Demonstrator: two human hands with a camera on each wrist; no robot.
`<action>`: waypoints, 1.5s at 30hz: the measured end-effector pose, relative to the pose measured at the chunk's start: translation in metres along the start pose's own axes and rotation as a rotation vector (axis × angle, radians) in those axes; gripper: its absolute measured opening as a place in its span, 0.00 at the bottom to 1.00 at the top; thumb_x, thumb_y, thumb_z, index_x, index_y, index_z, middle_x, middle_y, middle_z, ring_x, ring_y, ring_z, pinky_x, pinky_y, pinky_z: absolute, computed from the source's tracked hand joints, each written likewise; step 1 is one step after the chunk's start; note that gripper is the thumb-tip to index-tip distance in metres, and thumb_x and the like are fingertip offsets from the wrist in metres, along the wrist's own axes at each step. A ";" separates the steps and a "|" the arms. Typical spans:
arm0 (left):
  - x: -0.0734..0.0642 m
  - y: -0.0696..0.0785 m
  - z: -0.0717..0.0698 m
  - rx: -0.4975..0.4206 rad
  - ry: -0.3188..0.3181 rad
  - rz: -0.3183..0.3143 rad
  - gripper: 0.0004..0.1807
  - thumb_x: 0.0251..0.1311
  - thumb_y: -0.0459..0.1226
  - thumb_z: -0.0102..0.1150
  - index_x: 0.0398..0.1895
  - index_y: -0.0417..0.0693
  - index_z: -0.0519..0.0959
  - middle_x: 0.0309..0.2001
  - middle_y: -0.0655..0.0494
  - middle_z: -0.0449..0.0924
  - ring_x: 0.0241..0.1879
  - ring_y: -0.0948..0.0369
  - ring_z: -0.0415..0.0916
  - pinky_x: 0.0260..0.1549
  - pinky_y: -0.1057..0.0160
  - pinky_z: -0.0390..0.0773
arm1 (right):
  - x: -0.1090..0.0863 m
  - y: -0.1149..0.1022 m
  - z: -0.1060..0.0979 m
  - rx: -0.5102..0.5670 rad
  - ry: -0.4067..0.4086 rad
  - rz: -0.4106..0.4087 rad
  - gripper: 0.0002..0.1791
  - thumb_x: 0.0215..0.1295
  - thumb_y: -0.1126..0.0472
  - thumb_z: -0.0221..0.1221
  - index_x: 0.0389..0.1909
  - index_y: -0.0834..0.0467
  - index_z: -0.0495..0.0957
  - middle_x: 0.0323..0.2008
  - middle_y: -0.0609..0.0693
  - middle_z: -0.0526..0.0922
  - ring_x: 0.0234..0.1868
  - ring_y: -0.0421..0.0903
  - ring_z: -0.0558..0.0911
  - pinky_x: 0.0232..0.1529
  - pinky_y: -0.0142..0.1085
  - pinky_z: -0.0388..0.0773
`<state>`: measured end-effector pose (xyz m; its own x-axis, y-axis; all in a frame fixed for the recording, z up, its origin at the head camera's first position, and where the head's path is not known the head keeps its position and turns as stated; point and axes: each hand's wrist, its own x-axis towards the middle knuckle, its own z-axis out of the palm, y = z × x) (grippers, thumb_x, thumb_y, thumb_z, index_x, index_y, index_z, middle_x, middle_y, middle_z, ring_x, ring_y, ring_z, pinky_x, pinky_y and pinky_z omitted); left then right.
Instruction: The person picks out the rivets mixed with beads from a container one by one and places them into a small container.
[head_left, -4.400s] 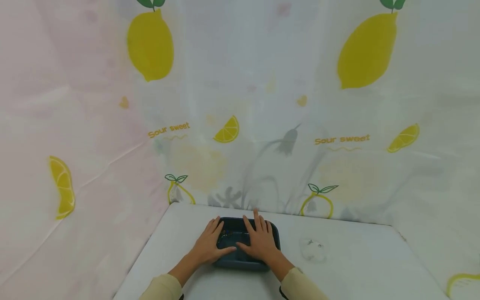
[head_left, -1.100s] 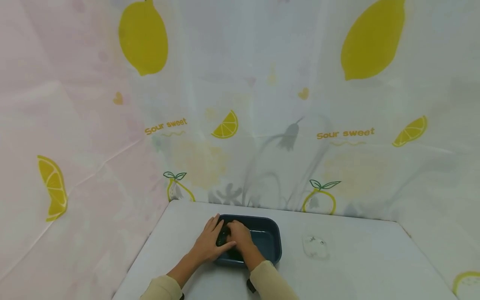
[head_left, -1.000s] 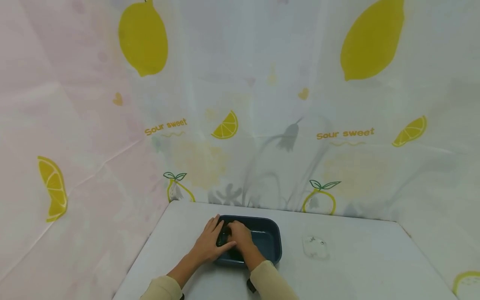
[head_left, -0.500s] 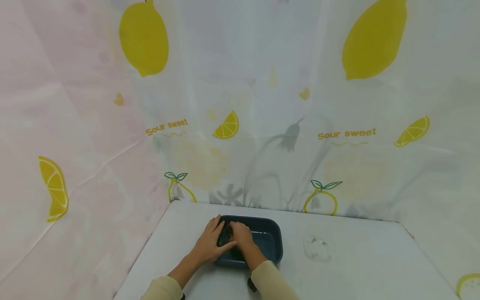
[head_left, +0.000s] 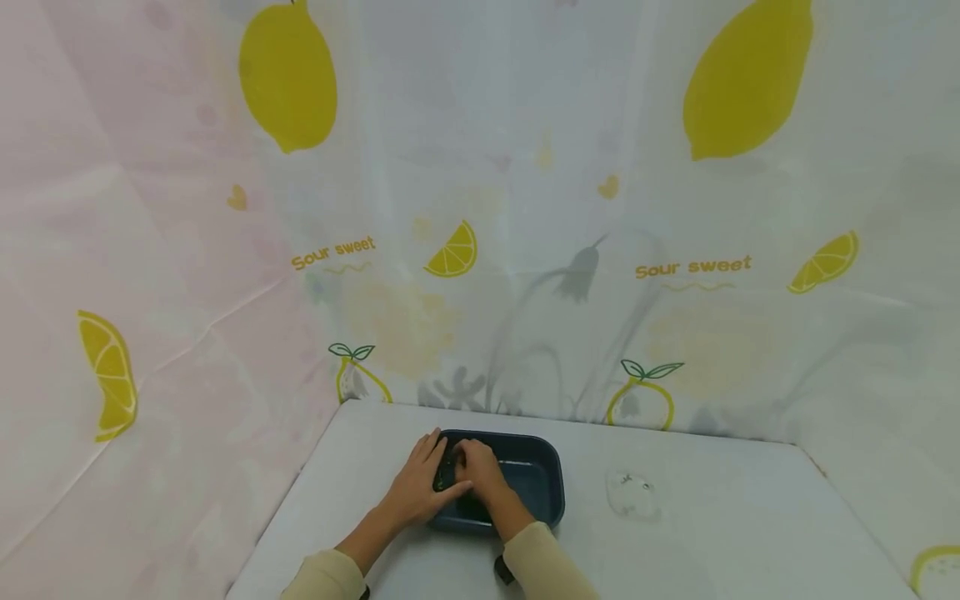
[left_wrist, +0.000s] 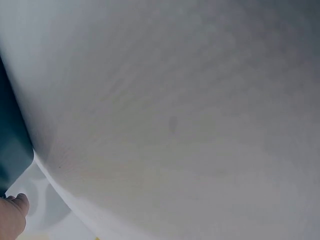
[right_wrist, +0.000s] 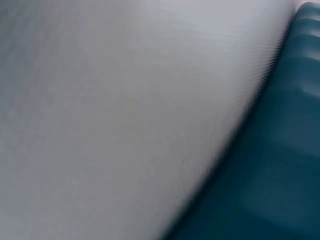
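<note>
A dark blue rectangular dish (head_left: 553,475) with rounded corners lies on the white table. My left hand (head_left: 415,490) rests over its left rim, fingers fairly straight and the thumb stretched across the near part. Beside that thumb, my right hand (head_left: 482,473) reaches down into the left half of the dish with its fingers bent. The right fingertips are hidden, and I cannot tell whether they pinch anything. Left fingertips (left_wrist: 20,202) show at the lower left corner of the left wrist view, by the dish. The right wrist view has the dish's blue outer wall (right_wrist: 265,175) along its right side.
On the white table (head_left: 720,517), right of the dish, lies a faint see-through squarish item (head_left: 632,497) with small dark marks. A lemon-printed sheet (head_left: 480,208) hangs upright behind the table and along its sides.
Since the oldest frame, my right hand has moved from spread over the dish's right half to its left half, with fingers bent downward. The left hand stays put; the last second shows little difference.
</note>
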<state>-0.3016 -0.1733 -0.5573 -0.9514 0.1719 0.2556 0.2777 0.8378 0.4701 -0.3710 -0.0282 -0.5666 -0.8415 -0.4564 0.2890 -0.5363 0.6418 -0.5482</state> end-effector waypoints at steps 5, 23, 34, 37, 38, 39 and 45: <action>-0.002 -0.001 0.001 -0.003 -0.021 -0.011 0.52 0.61 0.67 0.52 0.76 0.37 0.56 0.79 0.43 0.48 0.77 0.41 0.46 0.69 0.40 0.58 | -0.002 0.002 0.000 -0.008 -0.052 0.000 0.07 0.56 0.69 0.64 0.37 0.62 0.83 0.28 0.49 0.78 0.28 0.41 0.75 0.31 0.33 0.74; 0.006 -0.003 -0.003 0.009 -0.011 -0.003 0.53 0.59 0.67 0.54 0.75 0.38 0.58 0.79 0.44 0.48 0.77 0.43 0.45 0.70 0.41 0.58 | 0.004 -0.002 -0.008 0.069 -0.055 0.128 0.09 0.59 0.66 0.68 0.41 0.63 0.86 0.35 0.54 0.87 0.37 0.51 0.85 0.38 0.44 0.81; 0.004 -0.005 -0.001 0.004 0.000 0.011 0.52 0.60 0.66 0.55 0.75 0.37 0.59 0.78 0.43 0.49 0.77 0.42 0.47 0.70 0.41 0.58 | 0.004 -0.002 -0.006 0.079 -0.041 0.107 0.13 0.59 0.67 0.66 0.46 0.61 0.83 0.29 0.50 0.83 0.29 0.43 0.78 0.31 0.37 0.75; 0.003 -0.004 -0.002 -0.011 0.001 0.009 0.51 0.60 0.65 0.56 0.75 0.38 0.59 0.79 0.44 0.49 0.77 0.43 0.46 0.70 0.41 0.57 | 0.005 -0.003 -0.004 0.017 -0.066 0.100 0.12 0.63 0.65 0.64 0.47 0.61 0.84 0.33 0.51 0.86 0.34 0.45 0.82 0.36 0.40 0.78; 0.003 -0.004 -0.002 -0.013 0.000 0.010 0.51 0.60 0.65 0.56 0.75 0.38 0.59 0.79 0.44 0.49 0.77 0.43 0.46 0.70 0.41 0.57 | 0.005 -0.003 -0.004 0.001 -0.075 0.099 0.12 0.63 0.64 0.63 0.47 0.61 0.85 0.34 0.52 0.86 0.35 0.47 0.83 0.38 0.42 0.79; 0.003 -0.004 -0.001 -0.011 -0.002 0.010 0.51 0.60 0.65 0.56 0.75 0.38 0.59 0.79 0.44 0.49 0.77 0.43 0.46 0.70 0.41 0.57 | 0.005 -0.003 -0.004 -0.015 -0.079 0.096 0.11 0.64 0.64 0.63 0.46 0.61 0.85 0.35 0.52 0.87 0.37 0.48 0.84 0.38 0.43 0.80; 0.002 -0.005 0.001 0.000 -0.006 0.012 0.51 0.61 0.66 0.54 0.75 0.38 0.59 0.79 0.44 0.49 0.77 0.44 0.47 0.70 0.42 0.57 | 0.003 -0.004 -0.003 -0.028 -0.097 0.129 0.10 0.64 0.62 0.64 0.44 0.59 0.86 0.36 0.52 0.87 0.39 0.50 0.85 0.40 0.46 0.80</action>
<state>-0.3048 -0.1763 -0.5603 -0.9488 0.1845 0.2562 0.2887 0.8357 0.4671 -0.3718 -0.0300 -0.5611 -0.8943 -0.4252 0.1396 -0.4265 0.7153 -0.5536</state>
